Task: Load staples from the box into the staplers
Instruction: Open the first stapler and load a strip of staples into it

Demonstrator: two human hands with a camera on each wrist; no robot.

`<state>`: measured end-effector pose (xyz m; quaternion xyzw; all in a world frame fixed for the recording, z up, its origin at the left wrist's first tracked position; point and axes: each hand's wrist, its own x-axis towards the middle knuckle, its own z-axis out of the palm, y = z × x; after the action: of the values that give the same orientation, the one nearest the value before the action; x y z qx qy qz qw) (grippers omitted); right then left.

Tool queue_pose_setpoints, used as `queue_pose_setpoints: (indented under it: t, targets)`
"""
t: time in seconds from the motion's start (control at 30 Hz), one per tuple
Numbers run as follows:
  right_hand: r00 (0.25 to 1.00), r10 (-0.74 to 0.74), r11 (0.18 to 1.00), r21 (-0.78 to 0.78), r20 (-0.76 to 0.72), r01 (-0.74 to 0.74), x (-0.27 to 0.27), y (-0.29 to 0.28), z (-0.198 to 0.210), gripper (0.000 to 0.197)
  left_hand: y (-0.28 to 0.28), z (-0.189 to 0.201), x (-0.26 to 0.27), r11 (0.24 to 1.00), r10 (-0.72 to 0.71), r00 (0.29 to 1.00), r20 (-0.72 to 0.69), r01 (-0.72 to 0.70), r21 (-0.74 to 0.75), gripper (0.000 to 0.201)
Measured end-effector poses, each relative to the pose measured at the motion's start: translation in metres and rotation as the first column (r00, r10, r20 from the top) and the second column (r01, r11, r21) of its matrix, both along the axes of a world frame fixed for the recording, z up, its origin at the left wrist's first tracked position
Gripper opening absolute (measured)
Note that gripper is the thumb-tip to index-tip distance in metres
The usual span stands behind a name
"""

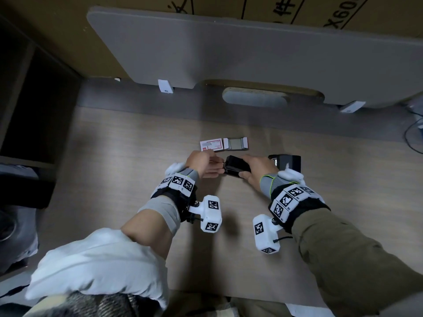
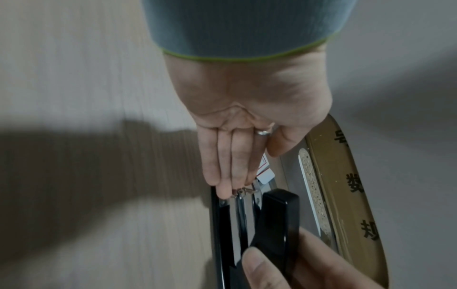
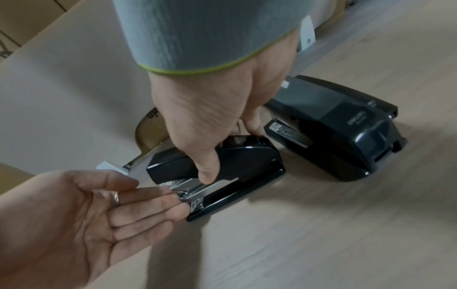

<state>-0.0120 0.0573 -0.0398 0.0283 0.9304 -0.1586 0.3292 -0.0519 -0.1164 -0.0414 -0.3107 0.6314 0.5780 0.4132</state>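
A small black stapler lies on the wooden desk with its top cover raised off the metal magazine. My right hand grips it, thumb on the near side and fingers over the far side. My left hand reaches in from the left with straight fingers, fingertips touching the magazine's front end. Whether a staple strip lies between them is too blurred to tell. A larger black stapler sits just behind. The red-and-white staple box sleeve and its open tray of staples lie beyond the hands.
A grey board leans at the back of the desk against cardboard boxes. A cable loops at the right edge. The desk's left edge drops to a dark gap.
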Motion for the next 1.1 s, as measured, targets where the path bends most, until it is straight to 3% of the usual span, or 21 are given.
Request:
queue_pose_setpoints:
  t: [0.3,0.73,0.93,1.1]
  targets:
    - [0.998,-0.013,1.0,-0.024,-0.057,0.011,0.006,0.001,-0.007,0.04,0.002,0.0,-0.006,0.998,-0.064,0.998,0.026,0.064,0.002,0.031]
    - [0.997,-0.081,0.996,-0.03,-0.005,0.081,0.011,0.002,-0.006,0.042,-0.011,-0.008,0.006,0.997,-0.074,0.997,-0.03,0.074,-0.005,0.033]
    - [0.988,-0.151,0.987,0.067,0.015,0.149,0.02,0.0,-0.004,0.048,-0.007,-0.021,0.018,0.987,-0.125,0.992,-0.025,0.122,-0.105,0.029]
    - [0.948,-0.309,0.939,0.183,0.076,0.291,0.018,-0.004,-0.003,0.061,-0.011,-0.029,0.023,0.968,-0.195,0.97,-0.146,0.166,-0.191,0.022]
